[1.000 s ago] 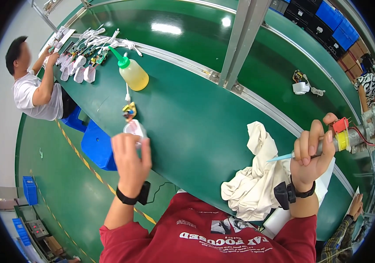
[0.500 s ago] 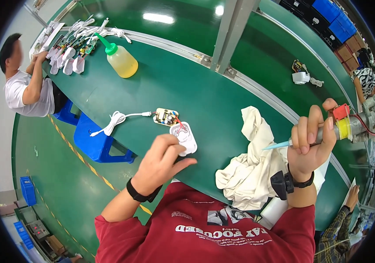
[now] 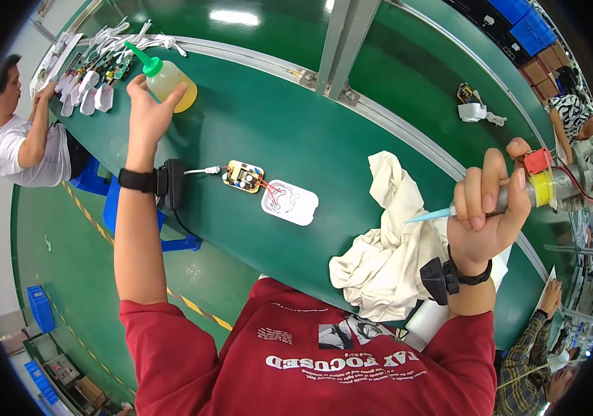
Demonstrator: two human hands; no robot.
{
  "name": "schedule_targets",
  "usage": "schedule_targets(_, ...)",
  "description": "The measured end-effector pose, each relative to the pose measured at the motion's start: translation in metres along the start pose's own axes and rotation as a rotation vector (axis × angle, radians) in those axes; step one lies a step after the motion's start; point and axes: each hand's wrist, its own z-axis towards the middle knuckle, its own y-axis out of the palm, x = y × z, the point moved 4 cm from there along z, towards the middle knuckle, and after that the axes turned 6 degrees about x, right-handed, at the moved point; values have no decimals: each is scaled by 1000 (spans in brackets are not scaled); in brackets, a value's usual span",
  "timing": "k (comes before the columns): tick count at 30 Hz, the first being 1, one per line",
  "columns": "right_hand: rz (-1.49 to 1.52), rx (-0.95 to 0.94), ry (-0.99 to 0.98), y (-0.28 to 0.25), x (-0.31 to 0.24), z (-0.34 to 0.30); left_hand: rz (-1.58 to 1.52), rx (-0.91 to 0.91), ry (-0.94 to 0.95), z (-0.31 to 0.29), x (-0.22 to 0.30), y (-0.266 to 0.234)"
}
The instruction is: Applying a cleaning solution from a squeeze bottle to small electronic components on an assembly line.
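Observation:
My left hand [image 3: 149, 114] is stretched out to the squeeze bottle [image 3: 184, 97] with a green nozzle cap and yellow liquid. Thumb and fingers are spread apart at the near side of the bottle; whether they touch it is hard to tell. In my right hand [image 3: 487, 208] is a grey cylindrical tool [image 3: 540, 191] with a pale blue tapered tip, yellow tape and a red block. Between the hands, a small circuit board [image 3: 244, 177] lies on the table, joined by red wires to a white plastic shell [image 3: 300, 204]. A white cable runs from the board towards my left wrist.
A crumpled cream cloth [image 3: 386, 256] lies below the tool tip. White shells [image 3: 89, 97], boards and cables are heaped at the far left, near a seated person [image 3: 30, 145]. A metal post [image 3: 338, 48] rises behind the table. Blue stools [image 3: 109, 208] stand at its left edge.
My left hand has left the white shell and reached out to the far left, up to the squeeze bottle. The shell now lies turned on the table. My right hand still holds the tool.

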Motion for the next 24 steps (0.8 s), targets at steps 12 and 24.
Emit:
schedule_targets(12,28,-37,23,-9,6,5,-939,-80,-395,-32,72,-31)
schedule_targets(24,-17,16,80,-18,9,12,-1551,-397,-955,-188,109,-68)
